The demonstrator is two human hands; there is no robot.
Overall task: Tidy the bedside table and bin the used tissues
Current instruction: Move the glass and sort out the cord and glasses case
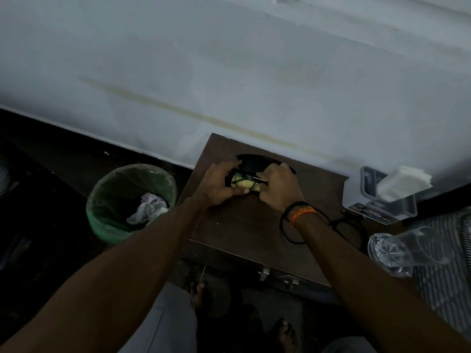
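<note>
On the dark brown bedside table [237, 225] an open black glasses case [254, 163] sits near the wall, with a yellow cloth [246, 186] and dark-framed glasses [240, 178] inside. My left hand [219, 186] grips the case's left end. My right hand [277, 191] is at its right end, fingertips pinching a thin arm of the glasses. Left of the table, on the floor, a bin with a green liner [102, 200] holds crumpled white tissues [149, 207].
A white holder with clean tissues [397, 182] stands at the table's back right corner. A black cable [349, 230] coils near my right wrist. A clear plastic bottle [397, 250] lies on striped bedding at the right. My bare feet are below the table's drawer front [277, 273].
</note>
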